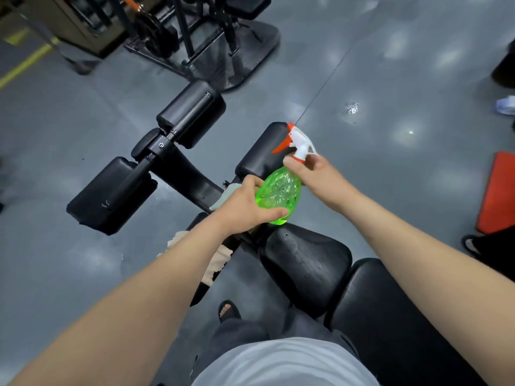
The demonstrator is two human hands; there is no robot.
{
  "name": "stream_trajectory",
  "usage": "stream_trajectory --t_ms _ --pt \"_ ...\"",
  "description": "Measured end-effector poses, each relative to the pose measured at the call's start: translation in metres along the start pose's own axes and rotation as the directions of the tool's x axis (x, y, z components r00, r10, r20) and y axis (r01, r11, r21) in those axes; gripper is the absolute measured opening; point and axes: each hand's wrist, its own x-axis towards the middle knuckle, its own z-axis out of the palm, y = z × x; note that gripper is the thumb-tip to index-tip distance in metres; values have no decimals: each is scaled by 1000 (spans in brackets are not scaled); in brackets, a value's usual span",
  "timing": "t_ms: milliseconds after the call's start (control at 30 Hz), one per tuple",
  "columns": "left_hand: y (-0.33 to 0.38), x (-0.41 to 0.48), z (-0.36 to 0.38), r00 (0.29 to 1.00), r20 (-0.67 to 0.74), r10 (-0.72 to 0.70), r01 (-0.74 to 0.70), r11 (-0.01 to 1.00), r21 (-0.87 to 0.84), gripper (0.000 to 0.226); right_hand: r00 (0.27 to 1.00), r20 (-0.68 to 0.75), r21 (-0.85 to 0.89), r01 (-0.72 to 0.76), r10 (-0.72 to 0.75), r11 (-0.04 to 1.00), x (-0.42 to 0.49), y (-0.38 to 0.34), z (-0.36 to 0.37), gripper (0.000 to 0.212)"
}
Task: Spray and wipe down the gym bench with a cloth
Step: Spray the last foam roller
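Both hands on the bottle (278,190), held over the bench (306,263). The left hand (245,204) has its grip clenched round the green body, and the right hand (315,174) pinches the neck under the trigger (281,146). I'd get a finger on that trigger and tip the nozzle down at the bench. The cloth (223,257) is draped below. No label or writing is readable.

Green spray bottle (280,192) tilted above black bench (306,263); beige cloth (221,261) draped alongside
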Motion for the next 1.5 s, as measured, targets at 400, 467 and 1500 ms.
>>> stream_trajectory --t_ms 400,467,1500 --pt "-9 16 -22 983 -120 -139 130 989 -75 33 992 -34 -210 -124 119 970 19 12 -6 30" --pt "-20 22 -29 952 -240 -191 183 982 -53 21 997 -6 -204 -81 81 976 20 13 -12 53" --pt "-27 87 -1 964 -262 -51 106 975 198 49 924 31 -523 -309 380 794 22 8 -46 43"
